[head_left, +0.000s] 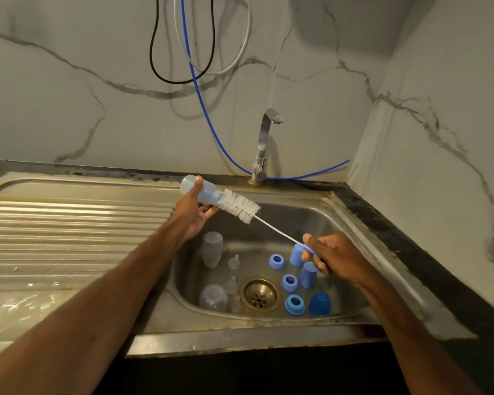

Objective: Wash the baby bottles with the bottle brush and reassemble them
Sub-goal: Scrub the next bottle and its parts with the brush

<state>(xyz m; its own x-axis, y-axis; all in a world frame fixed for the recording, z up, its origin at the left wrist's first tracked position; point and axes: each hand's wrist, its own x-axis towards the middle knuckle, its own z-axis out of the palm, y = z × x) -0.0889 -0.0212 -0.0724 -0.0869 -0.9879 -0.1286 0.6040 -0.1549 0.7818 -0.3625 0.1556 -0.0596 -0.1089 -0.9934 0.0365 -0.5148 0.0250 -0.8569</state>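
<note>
Above sink [342, 215], bottle [204, 193] and brush [241, 208] in hands [193, 216] [335, 259]

Both curled: left hand [193, 216], right hand [335, 259]

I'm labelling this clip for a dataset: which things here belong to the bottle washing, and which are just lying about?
Job: held bottle, bottle brush, left hand, right hand, sink, loose bottles, teats, blue rings, blue caps.
Lying about: blue hose, black cable, white cable, drainboard.

Home kitchen, steel sink [351, 223] with drainboard [69, 223], tap [264, 143], marble-look wall [69, 95]
</note>
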